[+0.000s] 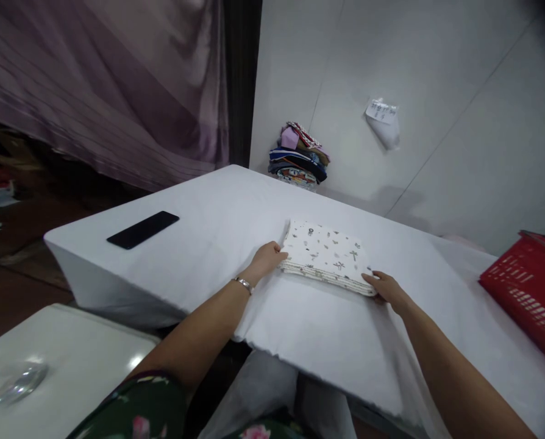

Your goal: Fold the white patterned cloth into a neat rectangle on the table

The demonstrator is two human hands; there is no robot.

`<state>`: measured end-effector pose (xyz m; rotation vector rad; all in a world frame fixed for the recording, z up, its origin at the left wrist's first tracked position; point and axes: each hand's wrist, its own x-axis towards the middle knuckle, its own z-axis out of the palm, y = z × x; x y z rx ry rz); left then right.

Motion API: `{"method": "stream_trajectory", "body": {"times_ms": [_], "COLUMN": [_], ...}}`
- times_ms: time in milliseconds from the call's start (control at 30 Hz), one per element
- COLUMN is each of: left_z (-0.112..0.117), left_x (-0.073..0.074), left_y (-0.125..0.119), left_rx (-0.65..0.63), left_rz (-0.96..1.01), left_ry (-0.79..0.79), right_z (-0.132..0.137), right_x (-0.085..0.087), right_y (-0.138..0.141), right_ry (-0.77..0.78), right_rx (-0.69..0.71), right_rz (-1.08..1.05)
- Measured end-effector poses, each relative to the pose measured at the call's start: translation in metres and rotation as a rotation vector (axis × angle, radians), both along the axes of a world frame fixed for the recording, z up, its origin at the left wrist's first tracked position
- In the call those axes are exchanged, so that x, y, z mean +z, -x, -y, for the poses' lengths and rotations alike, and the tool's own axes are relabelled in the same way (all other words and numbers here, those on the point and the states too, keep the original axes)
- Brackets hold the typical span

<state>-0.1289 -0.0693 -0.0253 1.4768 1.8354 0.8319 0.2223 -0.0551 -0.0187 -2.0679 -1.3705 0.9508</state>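
On the white counter (pixel 208 244), straight in front of us, a folded patterned cloth (pixel 325 249) lay flat between our left hand (pixel 267 258) and our right hand (pixel 386 288), its layers showing along the edge that faced us. Its long axis ran from one hand across to the other, slanting a little toward us at the right end, and most of its body lay just beyond our fingers. We could call neither hand nearer, since each was touching one of the two near corners. With the left we had its corner pinched, thumb along the edge; with the right we gripped the other corner, thumb on top, the fingers partly hidden from us. Well apart to our left we saw a flat black slab (pixel 143 230), and to our right a red basket (pixel 528 289). Beyond the cloth, beside the wall (pixel 437 67), we had a pile of folded fabrics (pixel 299 157).
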Motion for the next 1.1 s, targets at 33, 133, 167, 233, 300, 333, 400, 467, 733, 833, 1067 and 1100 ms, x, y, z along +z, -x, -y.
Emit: {"method": "stream_trajectory", "body": {"times_ms": [33, 133, 167, 233, 300, 333, 400, 467, 733, 833, 1067, 1100], "left_z": [0.002, 0.008, 0.009, 0.010, 0.008, 0.007, 0.005, 0.005, 0.008, 0.005, 0.005, 0.007], "left_x": [0.002, 0.009, 0.010, 0.012, 0.012, 0.011, 0.009, 0.008, 0.006, 0.004, 0.005, 0.006], "left_y": [-0.001, -0.003, -0.004, -0.004, -0.002, -0.001, 0.000, 0.000, -0.008, -0.006, -0.002, -0.002], "left_rx": [0.010, 0.029, 0.027, 0.006, -0.014, -0.019, -0.022, -0.029, -0.009, -0.005, -0.094, -0.098], "left_rz": [-0.055, -0.168, -0.185, -0.199, -0.188, -0.174, -0.142, -0.132, -0.189, -0.106, -0.045, -0.083], "left_ry": [0.010, 0.026, 0.025, 0.024, 0.027, 0.033, 0.049, 0.048, -0.099, -0.086, 0.023, 0.018], "right_z": [0.000, -0.004, -0.006, -0.009, -0.011, -0.011, -0.010, -0.008, -0.004, 0.000, 0.014, 0.014], "right_x": [0.000, 0.000, 0.001, 0.002, 0.005, 0.007, 0.009, 0.011, 0.010, 0.013, 0.004, 0.004], "right_y": [0.000, 0.000, 0.001, 0.004, 0.008, 0.010, 0.012, 0.014, 0.015, 0.016, 0.005, 0.003], "right_ry": [0.014, 0.003, -0.018, -0.067, -0.097, -0.101, -0.098, -0.075, -0.030, -0.063, -0.060, -0.048], "right_rx": [0.004, 0.018, 0.022, 0.027, 0.017, 0.010, 0.004, 0.010, -0.024, -0.025, 0.007, 0.033], "right_rz": [0.008, 0.053, 0.081, 0.134, 0.122, 0.090, 0.014, -0.078, -0.381, -0.409, -0.191, -0.105]}}
